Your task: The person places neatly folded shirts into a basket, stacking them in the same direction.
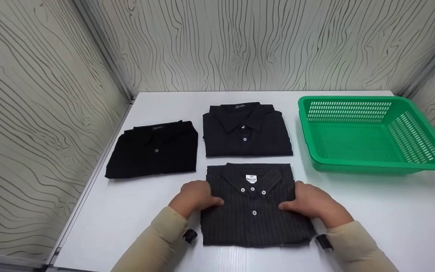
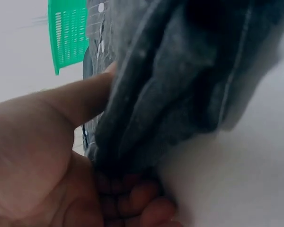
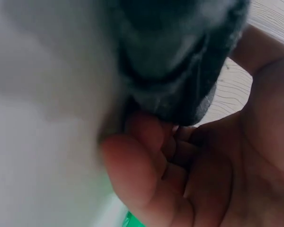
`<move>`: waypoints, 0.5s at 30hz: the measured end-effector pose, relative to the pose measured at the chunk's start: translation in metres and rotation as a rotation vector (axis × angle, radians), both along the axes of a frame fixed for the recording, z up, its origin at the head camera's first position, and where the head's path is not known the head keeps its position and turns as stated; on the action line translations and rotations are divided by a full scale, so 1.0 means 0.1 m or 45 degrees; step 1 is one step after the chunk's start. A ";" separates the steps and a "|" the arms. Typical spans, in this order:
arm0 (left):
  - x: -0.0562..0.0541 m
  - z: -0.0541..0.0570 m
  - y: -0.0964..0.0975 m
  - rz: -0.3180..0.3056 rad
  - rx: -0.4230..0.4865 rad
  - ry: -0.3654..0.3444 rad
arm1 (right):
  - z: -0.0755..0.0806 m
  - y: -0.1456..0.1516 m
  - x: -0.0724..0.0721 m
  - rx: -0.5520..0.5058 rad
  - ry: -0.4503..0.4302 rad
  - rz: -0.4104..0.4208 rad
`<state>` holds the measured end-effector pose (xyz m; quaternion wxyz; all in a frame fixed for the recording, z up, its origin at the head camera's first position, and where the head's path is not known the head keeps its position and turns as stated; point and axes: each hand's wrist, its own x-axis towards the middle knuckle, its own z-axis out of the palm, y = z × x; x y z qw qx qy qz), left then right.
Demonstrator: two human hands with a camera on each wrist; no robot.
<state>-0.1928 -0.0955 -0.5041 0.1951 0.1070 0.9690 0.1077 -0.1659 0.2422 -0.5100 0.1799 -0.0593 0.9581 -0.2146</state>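
Note:
A dark pinstriped shirt [image 1: 254,223], folded with its collar up and white buttons showing, lies at the front of the table. My left hand [image 1: 198,197] grips its left side, thumb on top; the left wrist view shows the fingers [image 2: 156,208] curled under the folded layers [image 2: 175,94]. On the opposite side my right hand [image 1: 313,200] holds the shirt the same way, its fingers [image 3: 128,165] beneath the cloth edge [image 3: 165,80] in the right wrist view. Behind it lies a folded navy shirt [image 1: 225,141]. A folded black shirt [image 1: 176,158] rests to the left.
A green plastic basket [image 1: 353,163] with slotted sides stands on the right of the white table [image 1: 134,219]. Wood-patterned panels [image 1: 236,45] enclose the table at the back and both sides.

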 end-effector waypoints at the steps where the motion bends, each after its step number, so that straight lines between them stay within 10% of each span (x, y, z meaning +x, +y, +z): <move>1: 0.00 0.01 0.01 -0.008 -0.003 -0.003 | -0.01 0.00 -0.01 -0.006 -0.006 0.008; 15: -0.03 -0.03 0.01 -0.087 0.133 -0.130 | -0.04 -0.03 0.02 -0.120 -0.052 0.051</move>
